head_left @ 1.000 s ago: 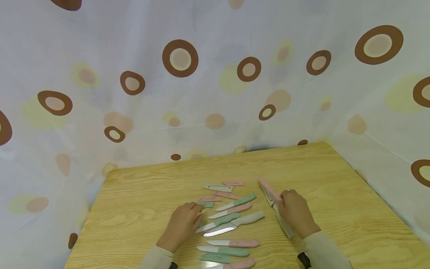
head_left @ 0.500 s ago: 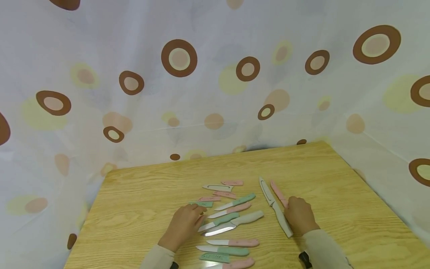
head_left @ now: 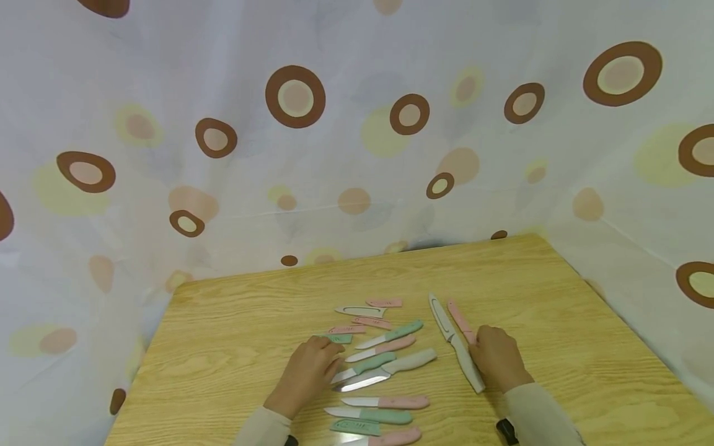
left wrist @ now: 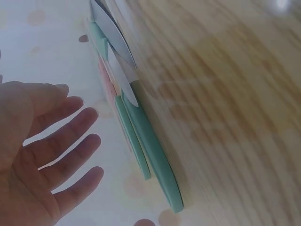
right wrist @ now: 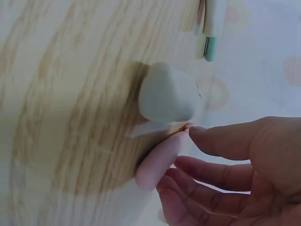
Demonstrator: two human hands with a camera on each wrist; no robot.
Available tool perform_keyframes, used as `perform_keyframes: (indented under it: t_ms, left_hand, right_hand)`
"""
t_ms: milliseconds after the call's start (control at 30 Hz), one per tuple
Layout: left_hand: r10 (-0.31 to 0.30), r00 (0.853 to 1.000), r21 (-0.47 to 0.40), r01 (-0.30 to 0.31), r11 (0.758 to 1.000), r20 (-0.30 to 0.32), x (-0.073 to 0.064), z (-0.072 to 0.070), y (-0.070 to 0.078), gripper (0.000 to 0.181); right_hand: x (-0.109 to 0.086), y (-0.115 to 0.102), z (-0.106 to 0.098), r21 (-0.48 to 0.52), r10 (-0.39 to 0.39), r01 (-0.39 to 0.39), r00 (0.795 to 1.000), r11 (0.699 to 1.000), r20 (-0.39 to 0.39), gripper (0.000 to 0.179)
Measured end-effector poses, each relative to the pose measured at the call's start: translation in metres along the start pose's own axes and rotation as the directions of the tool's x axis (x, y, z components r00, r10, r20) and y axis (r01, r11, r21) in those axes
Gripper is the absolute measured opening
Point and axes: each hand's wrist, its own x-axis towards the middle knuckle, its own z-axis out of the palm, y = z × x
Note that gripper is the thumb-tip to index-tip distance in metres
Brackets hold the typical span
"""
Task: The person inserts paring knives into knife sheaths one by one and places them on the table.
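On the counter, your greatest risk was probably to the left hand: the large cream-handled knife lay bare, blade toward your fingers from between three and four o'clock, and a low sweep that way could have met its edge. The cream sheathed knife, between nine and ten o'clock of your right hand, could have been knocked askew by a turn of that wrist. The small green-handled knife, its bare blade just beside your left fingertips, could have nicked you on the same sweep. Least serious, the pink knife could have twisted under a light pinch.

That pink knife lay just right of the cream sheathed one, tip toward eleven o'clock, its handle pinched between your right thumb and fingers. Your left hand held nothing, fingers relaxed and apart, near the green sheath at two o'clock.
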Motion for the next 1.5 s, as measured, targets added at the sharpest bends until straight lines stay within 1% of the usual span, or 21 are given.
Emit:
perform_keyframes:
  t_ms: [100, 200, 367, 467, 500, 567, 633, 733, 800, 900, 1033, 1100, 1167, 1300, 1367, 1433, 1500]
  left_hand:
    - [0.012, 1.0, 0.007, -0.012, 1.0, 0.017, 0.004, 0.0, 0.0, 0.013]
    - [0.024, 0.999, 0.032, -0.025, 0.999, 0.028, 0.012, -0.004, -0.003, 0.01]
    - [0.052, 0.999, 0.068, -0.052, 0.996, 0.011, 0.036, -0.011, -0.01, 0.009]
    - [0.076, 0.997, 0.089, -0.076, 0.993, 0.007, 0.054, -0.013, -0.011, 0.008]
    - [0.078, 0.997, 0.085, -0.078, 0.993, 0.007, 0.06, -0.013, -0.01, 0.008]
    - [0.06, 0.998, 0.064, -0.06, 0.996, 0.013, 0.071, -0.013, -0.01, 0.009]
    - [0.02, 1.0, 0.023, -0.021, 1.0, 0.02, 0.083, -0.011, -0.01, 0.01]
    - [-0.054, 0.998, -0.049, 0.056, 0.997, 0.04, 0.098, -0.004, -0.011, 0.012]
    - [-0.091, 0.994, -0.072, 0.094, 0.993, 0.053, 0.107, 0.004, -0.013, 0.014]
    - [-0.117, 0.99, -0.083, 0.123, 0.989, 0.073, 0.118, 0.016, -0.013, 0.021]
    - [-0.14, 0.985, -0.083, 0.149, 0.985, 0.101, 0.128, 0.027, -0.009, 0.026]
    - [-0.152, 0.982, -0.072, 0.161, 0.984, 0.115, 0.133, 0.035, -0.009, 0.025]
    - [-0.17, 0.976, -0.058, 0.179, 0.982, 0.133, 0.136, 0.043, -0.008, 0.025]
    - [-0.205, 0.961, 0.008, 0.207, 0.978, 0.188, 0.14, 0.054, -0.003, 0.027]
    - [-0.211, 0.954, 0.046, 0.206, 0.977, 0.211, 0.142, 0.058, 0.001, 0.029]
    - [-0.204, 0.955, 0.088, 0.189, 0.978, 0.215, 0.144, 0.059, 0.005, 0.033]
    - [-0.197, 0.957, 0.118, 0.175, 0.978, 0.212, 0.145, 0.06, 0.009, 0.031]
  right_hand:
    - [-0.006, -0.003, -0.004, -0.032, -0.031, 0.031, 0.999, 0.999, -0.015, 0.015]
    - [-0.016, -0.01, -0.008, -0.069, -0.092, 0.089, 0.995, 0.994, -0.047, 0.016]
    - [-0.035, -0.026, -0.01, -0.083, -0.18, 0.171, 0.977, 0.982, -0.113, 0.013]
    - [-0.045, -0.033, -0.007, -0.069, -0.191, 0.183, 0.973, 0.981, -0.127, 0.012]
    - [-0.048, -0.036, -0.006, -0.058, -0.183, 0.177, 0.975, 0.983, -0.124, 0.013]
    - [-0.053, -0.04, -0.002, -0.025, -0.164, 0.162, 0.98, 0.987, -0.115, 0.012]
    - [-0.059, -0.044, 0.001, 0.014, -0.138, 0.14, 0.986, 0.99, -0.099, 0.011]
    - [-0.067, -0.047, 0.005, 0.062, -0.106, 0.111, 0.991, 0.992, -0.077, 0.01]
    - [-0.072, -0.048, 0.008, 0.084, -0.1, 0.105, 0.993, 0.991, -0.061, 0.01]
    - [-0.078, -0.048, 0.011, 0.117, -0.091, 0.095, 0.995, 0.989, -0.039, 0.01]
    - [-0.084, -0.049, 0.014, 0.153, -0.084, 0.085, 0.996, 0.985, -0.009, 0.01]
    - [-0.085, -0.05, 0.016, 0.158, -0.088, 0.087, 0.996, 0.984, 0.001, 0.011]
    - [-0.087, -0.051, 0.018, 0.16, -0.111, 0.109, 0.994, 0.981, 0.004, 0.012]
    - [-0.088, -0.052, 0.022, 0.153, -0.144, 0.141, 0.99, 0.978, 0.006, 0.013]
    - [-0.089, -0.052, 0.023, 0.15, -0.154, 0.151, 0.988, 0.977, 0.005, 0.014]
    - [-0.089, -0.053, 0.023, 0.149, -0.158, 0.155, 0.987, 0.977, 0.006, 0.014]
    - [-0.09, -0.053, 0.023, 0.149, -0.16, 0.157, 0.987, 0.976, 0.009, 0.015]
